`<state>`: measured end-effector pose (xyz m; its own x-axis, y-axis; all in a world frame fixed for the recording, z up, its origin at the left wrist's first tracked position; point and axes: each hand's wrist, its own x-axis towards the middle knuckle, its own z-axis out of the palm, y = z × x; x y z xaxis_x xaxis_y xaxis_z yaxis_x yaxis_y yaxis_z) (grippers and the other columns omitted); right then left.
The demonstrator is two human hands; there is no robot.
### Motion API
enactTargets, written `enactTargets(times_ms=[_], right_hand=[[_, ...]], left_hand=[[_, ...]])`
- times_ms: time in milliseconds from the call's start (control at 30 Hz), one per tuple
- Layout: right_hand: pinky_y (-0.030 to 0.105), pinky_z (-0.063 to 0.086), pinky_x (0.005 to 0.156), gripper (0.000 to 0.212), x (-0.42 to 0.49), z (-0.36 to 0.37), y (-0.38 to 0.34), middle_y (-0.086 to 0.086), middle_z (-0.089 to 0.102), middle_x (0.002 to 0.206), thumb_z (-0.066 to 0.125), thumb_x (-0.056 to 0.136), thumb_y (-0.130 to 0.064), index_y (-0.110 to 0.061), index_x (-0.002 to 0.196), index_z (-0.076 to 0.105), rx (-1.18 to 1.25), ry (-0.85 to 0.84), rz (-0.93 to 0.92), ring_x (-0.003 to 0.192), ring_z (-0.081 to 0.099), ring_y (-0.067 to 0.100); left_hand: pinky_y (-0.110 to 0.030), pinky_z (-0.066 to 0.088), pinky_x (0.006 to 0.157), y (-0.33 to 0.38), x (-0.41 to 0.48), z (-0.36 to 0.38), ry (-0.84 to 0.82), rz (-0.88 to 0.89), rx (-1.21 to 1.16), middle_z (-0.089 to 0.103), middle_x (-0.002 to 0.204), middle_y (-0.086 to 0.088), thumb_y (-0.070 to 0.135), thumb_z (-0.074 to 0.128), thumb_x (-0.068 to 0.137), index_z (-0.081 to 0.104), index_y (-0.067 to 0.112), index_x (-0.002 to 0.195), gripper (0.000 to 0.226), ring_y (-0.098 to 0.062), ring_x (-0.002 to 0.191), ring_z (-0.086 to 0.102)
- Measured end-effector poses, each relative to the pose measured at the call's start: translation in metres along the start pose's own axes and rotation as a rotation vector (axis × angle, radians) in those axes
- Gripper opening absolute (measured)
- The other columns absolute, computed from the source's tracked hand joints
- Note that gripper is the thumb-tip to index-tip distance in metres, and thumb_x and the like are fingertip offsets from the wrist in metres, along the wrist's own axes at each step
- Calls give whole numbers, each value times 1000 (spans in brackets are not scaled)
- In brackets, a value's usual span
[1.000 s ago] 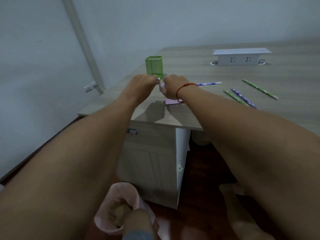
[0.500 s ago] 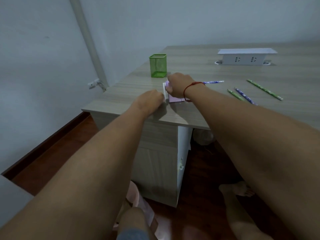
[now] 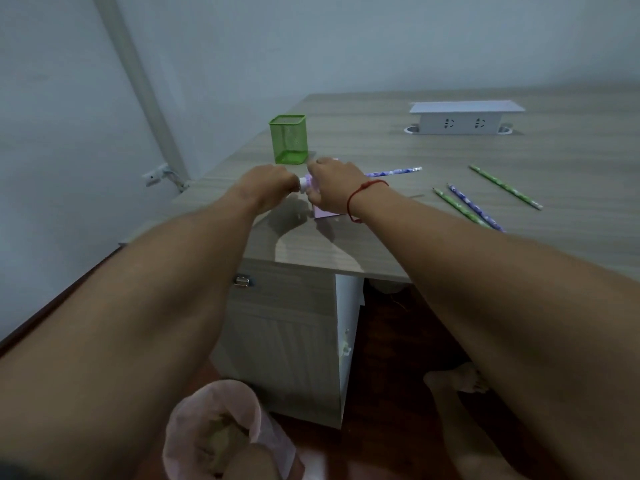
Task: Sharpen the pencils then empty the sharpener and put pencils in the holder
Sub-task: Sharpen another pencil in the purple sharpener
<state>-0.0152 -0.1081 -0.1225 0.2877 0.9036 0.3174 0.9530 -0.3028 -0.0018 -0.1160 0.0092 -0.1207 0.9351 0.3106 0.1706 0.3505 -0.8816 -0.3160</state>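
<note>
Head view, near to far.

- Nearest, low in the frame: a bin (image 3: 194, 427) lined with a pink bag, on the dark wood floor. A bare foot (image 3: 460, 382) is seen to its right.
- Behind the bin: a wood-grain cabinet (image 3: 287, 334) under the desk (image 3: 346, 251), with a small metal lock (image 3: 242, 281) at its upper left.
- Both forearms are stretched out over the desk's near edge.
- Left hand (image 3: 266, 183): fingers (image 3: 289, 181) curled, pinching a white knob (image 3: 303, 184) that juts from the sharpener's left side.
- Right hand (image 3: 332, 188): fingers (image 3: 323, 164) curled down over the top of the sharpener (image 3: 325, 213), gripping it. A red string (image 3: 363, 190) is worn at the wrist.
- Only the sharpener's lilac lower body is seen, below the right fingers, standing on the desk near its front edge.
- A purple pencil (image 3: 394, 172) runs out to the right from behind the right fingers, roughly level, white end outward.
- Well right of the right fingers, flat on the desk: a green pencil (image 3: 456, 206) just beside a blue-purple pencil (image 3: 473, 207), and a second green pencil (image 3: 505, 187) apart, farther right. Their printed patterns are too small to be read.
- Just beyond the fingers of both hands: a green mesh holder (image 3: 289, 139), upright.
- Farthest right: a white socket box (image 3: 460, 119) showing two outlets. Any lettering cannot be made out.
- Far left: a grey pipe (image 3: 142, 84) is fixed up the wall.
</note>
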Motion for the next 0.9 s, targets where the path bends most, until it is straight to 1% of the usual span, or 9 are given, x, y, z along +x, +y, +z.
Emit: enactTargets(times_ms=[67,167,300,467,600,700,767,833,900], right_hand=[[39,42,93,36,4,-5,1,15,54,128,43,97,-30,-6,123,51,-2,4,-6,117,53,32],[38,43,92,33,6,-12,2,15,56,126,44,96,-28,-7,121,53,-12,7,9,115,54,31],[38,43,90,33,5,-10,1,15,57,124,43,97,-27,-7,120,55,-50,-14,47,112,56,32],[39,43,93,37,8,-14,3,18,56,127,39,98,-27,-6,124,54,-68,0,103,116,55,34],[38,44,90,37,5,-8,0,18,56,124,40,98,-31,-6,122,54,-59,-21,97,113,56,35],[38,44,90,38,5,-9,-5,18,57,125,40,98,-32,-6,123,53,-60,-17,94,113,56,35],[40,45,89,40,5,-10,-6,19,57,124,37,99,-31,-5,124,52,-61,-9,93,112,56,35],[40,45,88,40,6,-10,-7,20,56,124,35,99,-30,-4,125,51,-62,-2,89,111,56,36],[39,44,88,40,6,-10,-8,20,56,123,34,99,-30,-4,124,52,-60,-9,80,111,56,35]], left_hand=[[-42,50,73,-5,2,-3,90,7,-17,66,101,-20,13,47,94,66,11,105,21,-38,92,63],[-44,48,75,-11,8,-15,240,12,-51,65,106,-23,11,46,95,64,11,111,24,-42,97,62],[-44,47,73,-4,6,-17,307,-3,-38,65,103,-26,15,42,97,61,3,107,24,-43,95,61],[-45,47,71,10,2,-30,331,-74,-41,65,100,-28,14,42,97,62,2,105,25,-45,93,61],[-47,47,71,22,-18,-26,337,-33,-81,65,98,-28,9,44,94,63,2,107,24,-45,92,62],[-45,46,67,27,-31,-25,338,-22,-84,66,97,-27,10,46,94,63,2,105,22,-44,89,63],[-41,41,63,31,-36,-26,316,-12,-50,66,97,-24,9,45,95,63,4,106,21,-42,89,63],[-39,36,64,35,-41,-23,292,-23,-38,66,98,-23,9,44,97,62,4,108,22,-41,90,62],[-40,39,67,39,-46,-17,246,-58,-61,66,100,-23,12,42,98,61,3,109,24,-41,92,61]])
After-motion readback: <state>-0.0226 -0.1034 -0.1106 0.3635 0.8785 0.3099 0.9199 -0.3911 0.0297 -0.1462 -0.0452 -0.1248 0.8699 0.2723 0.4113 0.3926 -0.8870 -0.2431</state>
